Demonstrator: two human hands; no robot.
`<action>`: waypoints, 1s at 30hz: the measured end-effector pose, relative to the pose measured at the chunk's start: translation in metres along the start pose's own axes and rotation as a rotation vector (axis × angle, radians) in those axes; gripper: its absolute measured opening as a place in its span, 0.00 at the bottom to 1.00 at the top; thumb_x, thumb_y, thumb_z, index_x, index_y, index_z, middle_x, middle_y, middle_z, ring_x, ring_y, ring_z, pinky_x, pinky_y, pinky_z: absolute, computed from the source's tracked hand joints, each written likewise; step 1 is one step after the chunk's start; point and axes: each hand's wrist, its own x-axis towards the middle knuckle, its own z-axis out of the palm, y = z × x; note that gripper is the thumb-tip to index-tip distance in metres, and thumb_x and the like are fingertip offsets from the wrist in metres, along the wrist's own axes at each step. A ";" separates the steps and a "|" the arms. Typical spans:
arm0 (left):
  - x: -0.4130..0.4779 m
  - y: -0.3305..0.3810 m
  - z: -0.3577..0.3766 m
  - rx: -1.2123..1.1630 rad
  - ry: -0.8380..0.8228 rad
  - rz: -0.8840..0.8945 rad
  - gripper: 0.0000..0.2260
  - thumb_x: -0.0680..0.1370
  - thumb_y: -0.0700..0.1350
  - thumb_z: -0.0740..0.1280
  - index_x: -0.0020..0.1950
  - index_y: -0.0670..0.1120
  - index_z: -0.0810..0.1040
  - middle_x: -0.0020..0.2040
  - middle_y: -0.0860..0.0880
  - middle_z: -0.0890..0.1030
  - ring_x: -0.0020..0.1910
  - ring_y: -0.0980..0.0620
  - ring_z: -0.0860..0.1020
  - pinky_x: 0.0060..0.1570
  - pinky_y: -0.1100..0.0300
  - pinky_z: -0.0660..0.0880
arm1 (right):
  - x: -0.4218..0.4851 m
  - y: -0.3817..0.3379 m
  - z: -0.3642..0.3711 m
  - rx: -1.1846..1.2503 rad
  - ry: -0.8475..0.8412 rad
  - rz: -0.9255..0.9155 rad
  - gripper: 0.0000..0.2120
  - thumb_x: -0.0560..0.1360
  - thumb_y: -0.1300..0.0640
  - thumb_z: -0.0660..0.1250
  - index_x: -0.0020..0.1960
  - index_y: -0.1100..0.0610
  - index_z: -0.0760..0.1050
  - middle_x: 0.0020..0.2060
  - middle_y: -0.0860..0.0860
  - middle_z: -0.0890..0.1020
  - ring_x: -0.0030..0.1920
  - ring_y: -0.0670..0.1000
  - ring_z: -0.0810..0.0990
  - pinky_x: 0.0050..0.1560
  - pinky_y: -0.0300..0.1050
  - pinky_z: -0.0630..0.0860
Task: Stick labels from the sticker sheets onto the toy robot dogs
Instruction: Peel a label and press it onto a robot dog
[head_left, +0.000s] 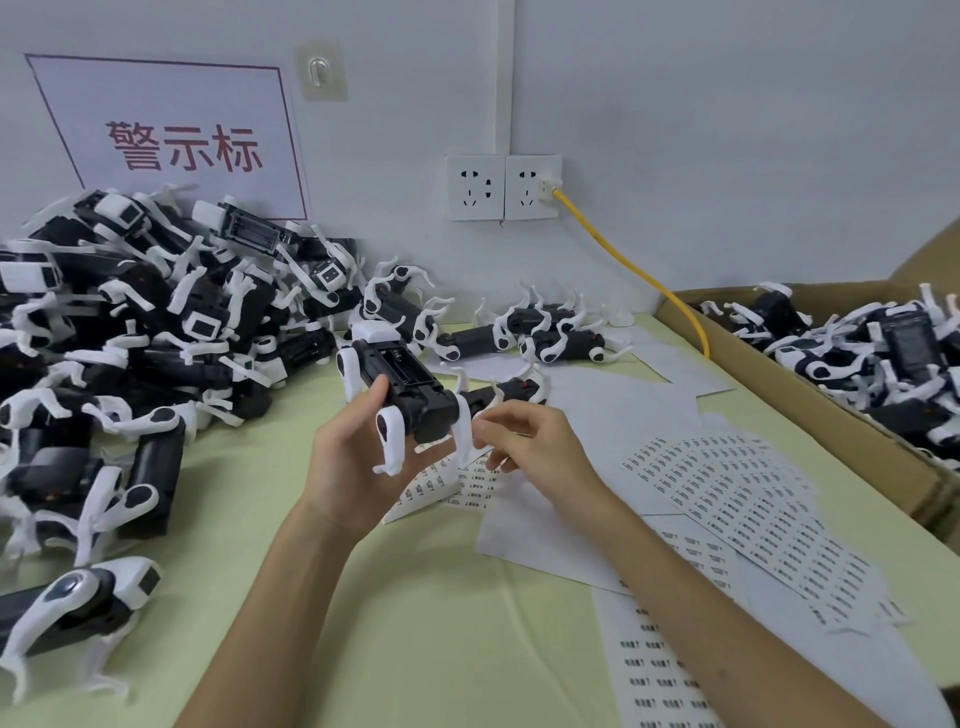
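Far to the left of the held dog (410, 387), a big pile of toy robot dogs (130, 322) lies heaped on the pale green table (415, 623), black bodies and white legs tangled together. Above that pile, a wall sign (171, 140) carries red characters. Lower left of the held dog, a lone dog (83, 597) lies at the near edge of the table.

The left hand (353, 457) grasps the held dog from below, thumb on its black body and fingers wrapped under it, so it hangs above the table with its belly turned up. Touching it on its right side, the right hand (524, 436) has its fingers curled with the tips drawn together at a white leg. Whether they pinch a label I cannot tell.

Behind the held dog, a few more dogs (550, 332) lie by the wall, under the sockets (504, 187), from which a yellow cable (639, 270) runs down. Beneath the held dog and spreading to its right, sticker sheets (743, 499) lie overlapped on the table. Farthest right of it, a cardboard box (810, 415) holds boxed dogs (893, 353).
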 end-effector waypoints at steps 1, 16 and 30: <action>0.000 0.000 0.000 0.015 -0.003 0.004 0.17 0.75 0.54 0.76 0.43 0.42 0.77 0.47 0.40 0.83 0.54 0.37 0.82 0.71 0.28 0.65 | 0.000 0.000 0.001 -0.002 -0.002 -0.001 0.06 0.77 0.59 0.72 0.43 0.50 0.83 0.35 0.45 0.85 0.31 0.46 0.80 0.38 0.38 0.76; -0.004 0.003 0.010 0.057 0.037 0.006 0.24 0.69 0.55 0.80 0.34 0.39 0.73 0.42 0.39 0.81 0.53 0.36 0.82 0.57 0.42 0.80 | 0.002 0.002 0.000 -0.060 -0.055 -0.011 0.19 0.78 0.60 0.71 0.34 0.40 0.83 0.32 0.43 0.84 0.30 0.43 0.78 0.35 0.34 0.74; 0.001 -0.001 0.012 0.151 0.075 0.020 0.10 0.75 0.53 0.74 0.50 0.49 0.81 0.41 0.32 0.71 0.48 0.38 0.64 0.53 0.47 0.60 | -0.002 0.002 0.002 -0.259 0.194 -0.216 0.08 0.77 0.62 0.72 0.41 0.54 0.80 0.33 0.44 0.80 0.31 0.40 0.74 0.37 0.31 0.68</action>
